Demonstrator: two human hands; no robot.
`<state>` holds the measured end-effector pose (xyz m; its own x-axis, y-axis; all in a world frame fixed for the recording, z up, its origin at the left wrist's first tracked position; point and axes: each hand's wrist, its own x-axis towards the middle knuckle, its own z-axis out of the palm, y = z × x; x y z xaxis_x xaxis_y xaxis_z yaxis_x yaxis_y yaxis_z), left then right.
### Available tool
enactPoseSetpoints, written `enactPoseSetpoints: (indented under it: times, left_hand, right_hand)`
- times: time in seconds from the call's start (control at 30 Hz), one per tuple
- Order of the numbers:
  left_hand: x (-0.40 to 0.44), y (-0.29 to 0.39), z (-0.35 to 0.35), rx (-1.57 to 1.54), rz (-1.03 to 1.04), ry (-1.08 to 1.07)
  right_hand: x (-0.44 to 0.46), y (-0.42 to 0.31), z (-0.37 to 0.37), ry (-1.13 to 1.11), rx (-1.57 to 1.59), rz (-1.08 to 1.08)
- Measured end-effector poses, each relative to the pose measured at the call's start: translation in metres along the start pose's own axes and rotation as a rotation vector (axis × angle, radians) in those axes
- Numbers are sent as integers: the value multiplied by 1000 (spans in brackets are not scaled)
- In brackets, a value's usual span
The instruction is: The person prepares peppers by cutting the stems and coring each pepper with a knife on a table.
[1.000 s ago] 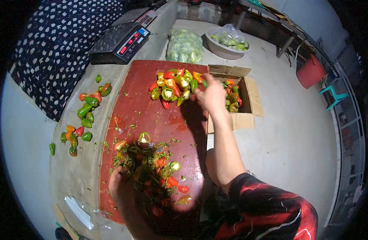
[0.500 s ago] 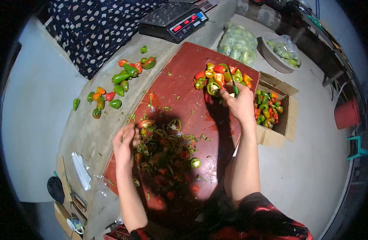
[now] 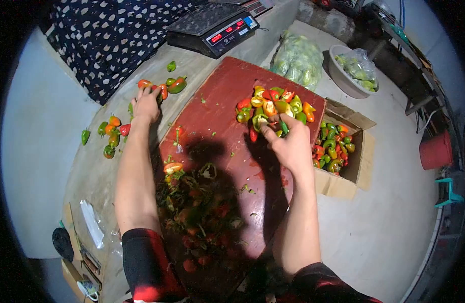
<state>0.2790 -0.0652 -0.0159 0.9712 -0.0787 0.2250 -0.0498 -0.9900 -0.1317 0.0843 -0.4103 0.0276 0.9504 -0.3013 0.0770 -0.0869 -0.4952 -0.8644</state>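
Observation:
My left hand (image 3: 146, 107) reaches over the whole peppers on the concrete ledge, fingers apart and curving down onto them. It hides part of the group; a red pepper (image 3: 163, 92) shows beside the fingertips. My right hand (image 3: 292, 140) is closed around a small knife (image 3: 284, 127) with a green handle, its dark blade pointing away from me. Just beyond that hand lies a pile of cut peppers (image 3: 269, 107), red, orange and green, on the red board (image 3: 225, 108). Trimmed cores and scraps (image 3: 202, 202) lie in shadow nearer my body.
A digital scale (image 3: 212, 30) stands at the ledge's back. More whole peppers (image 3: 111, 132) lie at left. Right of the board are an open cardboard box (image 3: 365, 151) of peppers, a bulging plastic bag (image 3: 299, 60) and a grey basin (image 3: 338, 76).
My left hand has moved from the scraps on the board up and left to the whole peppers. My right hand stays by the cut pile, still holding the knife. The view has shifted slightly.

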Motion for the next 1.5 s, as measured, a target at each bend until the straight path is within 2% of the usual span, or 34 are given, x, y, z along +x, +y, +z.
enactPoseSetpoints:
  times: [0.07, 0.17, 0.23, 0.3, 0.37, 0.43, 0.5, 0.53, 0.6, 0.67, 0.7, 0.77, 0.9, 0.93, 1.03, 1.07, 1.1, 1.17, 1.2, 1.27, 1.3, 1.37, 1.5]
  left_hand:
    - [7, -3, 9, -13, -52, -112]
    - [-6, -6, 6, 86, -68, -150]
    - [-29, -4, -10, -13, -74, -131]
    - [-50, -11, -9, -234, 17, 248]
    - [-85, -3, -31, -663, -118, 219]
    - [-131, 4, -49, -773, -78, 272]
    - [-180, 12, -63, -969, -145, 203]
    - [-202, 11, -64, -902, -124, 207]
    - [-242, 18, -67, -840, -126, 210]
    - [-271, 35, -79, -1025, -199, 185]
    - [-282, 43, -87, -1089, -230, 183]
    - [-297, 50, -104, -1311, -443, 48]
    - [-306, 50, -87, -1469, -366, 162]
    - [-306, 51, -86, -1322, -346, 145]
    - [-306, 46, -98, -1336, -287, 175]
    - [-311, 47, -86, -1409, -318, 198]
    - [-314, 44, -83, -1414, -334, 210]
    - [-318, 35, -79, -1761, -444, -96]
    - [-319, 32, -83, -1838, -404, -136]
    - [-319, 32, -86, -1859, -397, -143]
    - [-319, 33, -88, -1870, -389, -147]
    - [-320, 35, -91, -1876, -344, -136]
    - [-321, 38, -86, -1850, -289, -117]
  right_hand:
    - [1, 0, 0, 1, -2, -14]
    - [-2, -9, -3, 36, -70, -80]
    - [-2, -7, -1, 29, -70, -92]
    - [-3, -9, 1, 21, -67, -102]
    - [-5, -15, 7, -48, -63, -95]
    - [-9, -13, 25, -55, -46, -149]
    - [-16, -20, 41, -130, 69, -249]
    - [-21, -27, 49, -221, 127, -269]
    - [-32, -35, 65, -498, 309, -210]
    - [-42, -49, 70, -790, 388, -133]
    - [-46, -51, 75, -804, 376, -141]
    - [-53, -46, 87, -914, 422, -156]
    - [-64, -52, 89, -998, 582, -140]
    - [-69, -58, 89, -988, 597, -114]
    - [-72, -49, 95, -938, 542, -197]
    - [-75, -48, 95, -908, 499, -138]
    - [-79, -47, 97, -782, 375, -207]
    - [-80, -41, 106, -578, -13, -519]
    - [-82, -39, 111, -582, -15, -519]
    - [-92, -38, 122, -443, -128, -774]
    - [-96, -43, 123, -490, -189, -768]
    - [-101, -45, 130, -452, -237, -848]
    - [-103, -43, 134, -408, -273, -859]
